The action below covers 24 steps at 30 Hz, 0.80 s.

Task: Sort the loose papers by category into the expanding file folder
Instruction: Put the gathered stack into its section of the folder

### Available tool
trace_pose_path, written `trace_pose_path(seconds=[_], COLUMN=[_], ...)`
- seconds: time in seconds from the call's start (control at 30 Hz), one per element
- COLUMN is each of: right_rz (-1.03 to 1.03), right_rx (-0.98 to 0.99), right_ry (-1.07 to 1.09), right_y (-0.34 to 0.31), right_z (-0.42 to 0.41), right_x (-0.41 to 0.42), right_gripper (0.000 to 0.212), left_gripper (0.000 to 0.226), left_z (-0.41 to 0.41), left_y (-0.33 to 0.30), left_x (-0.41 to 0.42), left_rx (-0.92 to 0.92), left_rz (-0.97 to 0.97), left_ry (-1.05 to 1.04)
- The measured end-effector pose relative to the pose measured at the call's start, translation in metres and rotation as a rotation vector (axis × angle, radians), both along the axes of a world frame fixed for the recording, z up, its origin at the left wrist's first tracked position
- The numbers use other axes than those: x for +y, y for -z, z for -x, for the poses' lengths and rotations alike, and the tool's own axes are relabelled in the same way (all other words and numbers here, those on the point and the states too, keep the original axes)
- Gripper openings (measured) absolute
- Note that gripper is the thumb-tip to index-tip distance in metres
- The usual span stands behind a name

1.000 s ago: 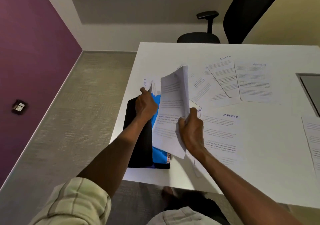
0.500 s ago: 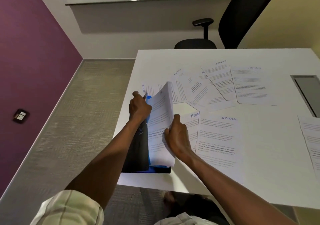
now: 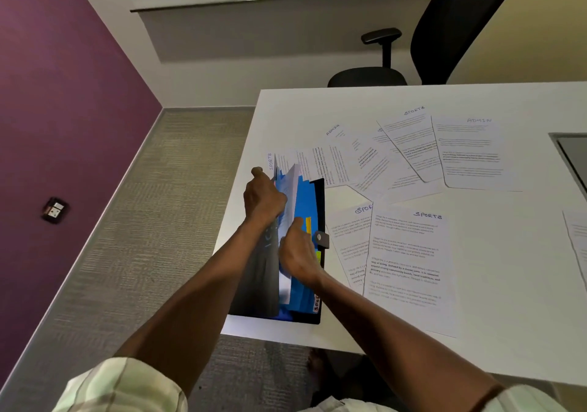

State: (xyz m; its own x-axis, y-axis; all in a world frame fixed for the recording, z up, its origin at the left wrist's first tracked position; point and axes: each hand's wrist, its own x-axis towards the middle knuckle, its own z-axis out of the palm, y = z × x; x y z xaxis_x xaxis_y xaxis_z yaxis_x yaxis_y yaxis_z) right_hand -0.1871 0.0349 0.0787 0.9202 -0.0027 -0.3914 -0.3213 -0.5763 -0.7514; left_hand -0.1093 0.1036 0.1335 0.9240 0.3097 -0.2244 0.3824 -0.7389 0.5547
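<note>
The black expanding file folder (image 3: 319,195) lies near the white table's left front corner, its blue dividers showing coloured tabs. My left hand (image 3: 263,200) grips the folder's black front cover and holds a pocket apart. My right hand (image 3: 298,257) pinches a printed white sheet (image 3: 291,189) that sits mostly down inside that pocket, between the cover and the blue dividers. Loose printed sheets lie to the right: two headed SPORTS (image 3: 408,259) beside the folder, and a fan of ADMIN (image 3: 470,154) and SPORTS sheets behind.
A black office chair (image 3: 444,30) stands beyond the table's far edge. A grey inset panel (image 3: 571,157) sits at the right edge, with another sheet (image 3: 578,243) below it. The table (image 3: 492,332) ends just left of the folder, over grey carpet.
The sheet has gone from held up above the folder down into the pocket. My right hand followed it down, while my left hand kept holding the folder apart.
</note>
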Motion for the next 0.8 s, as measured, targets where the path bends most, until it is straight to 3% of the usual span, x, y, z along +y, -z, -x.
trace_pose_path(seconds=[0.33, 0.67, 0.8], right_rz=[0.01, 0.006, 0.238], right_rx=[0.14, 0.181, -0.15], right_ry=[-0.307, -0.329, -0.248], right_y=[0.023, 0.03, 0.019], right_z=[-0.018, -0.03, -0.022], right_x=[-0.008, -0.001, -0.02], right_gripper=[0.05, 0.049, 0.016], left_gripper=[0.075, 0.074, 0.069], left_z=[0.002, 0.002, -0.008], left_y=[0.002, 0.003, 0.006], left_x=[0.0, 0.002, 0.005], left_rx=[-0.02, -0.011, -0.026], left_rz=[-0.009, -0.013, -0.045], left_ry=[0.006, -0.019, -0.023])
